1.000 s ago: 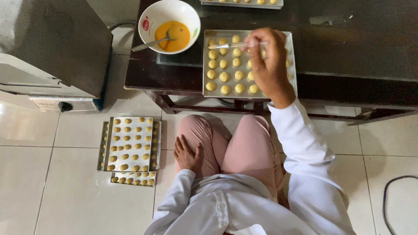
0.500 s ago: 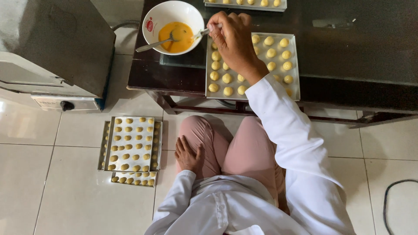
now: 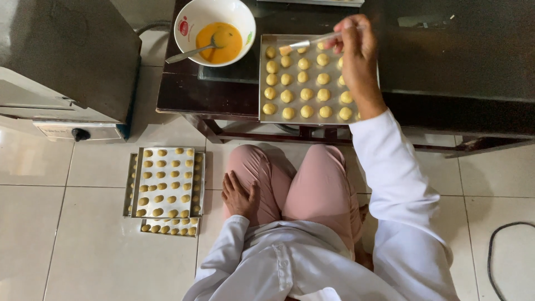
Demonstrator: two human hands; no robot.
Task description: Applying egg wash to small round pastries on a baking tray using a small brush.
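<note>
Since half a second ago the right hand has swung away from the bowl and back over the baking tray, so the pastry brush it pinches between thumb and fingertips now lies across the tray's top rows, its bristle end touching a dough ball near the upper left corner. That tray sits on the dark low table and carries small yellow dough balls in rows of five; about twenty-two can be counted, with a few more hidden under the hand and wrist. Just left of the tray stands one white bowl of orange egg wash, with one metal spoon leaning in it, its handle sticking out over the rim toward the lower left. The left hand rests flat, fingers loosely spread, on the person's pink-trousered knee, holding nothing. On the tiled floor beside that knee lie stacked trays, at least two and possibly three, the top one filled with six columns of smaller dough pieces. One grey metal oven stands at the left, and one black cable curls at the lower right.
</note>
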